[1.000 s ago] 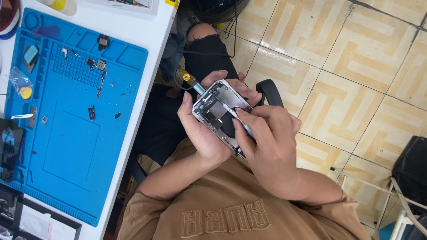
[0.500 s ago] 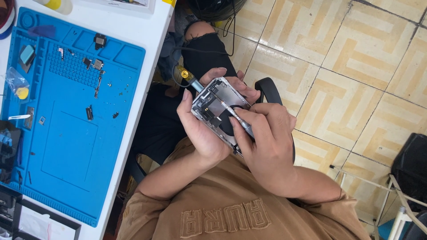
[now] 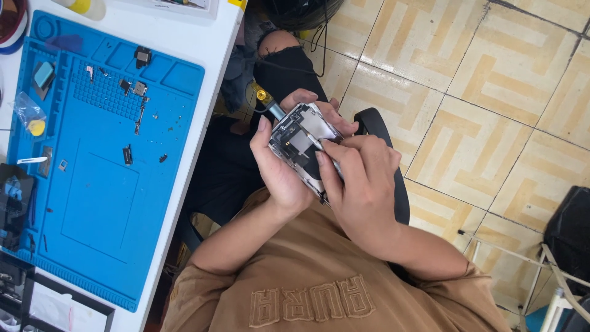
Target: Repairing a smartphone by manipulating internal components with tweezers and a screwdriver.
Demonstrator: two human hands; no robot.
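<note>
The opened phone (image 3: 301, 142) in my hands shows bare, shiny metal. My shirt (image 3: 319, 289) is soft matt cloth. At left, the blue mat (image 3: 92, 203) looks like matt rubber on a smooth white tabletop (image 3: 203, 86); the floor tiles (image 3: 491, 92) are glossy.

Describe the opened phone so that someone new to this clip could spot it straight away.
Start at the blue mat on the white table, then look right, off the table edge, above the person's lap. The phone sits there, gripped by the left hand while the right hand works a thin tool into it. It alone shows a silver frame with bare innards.
</note>
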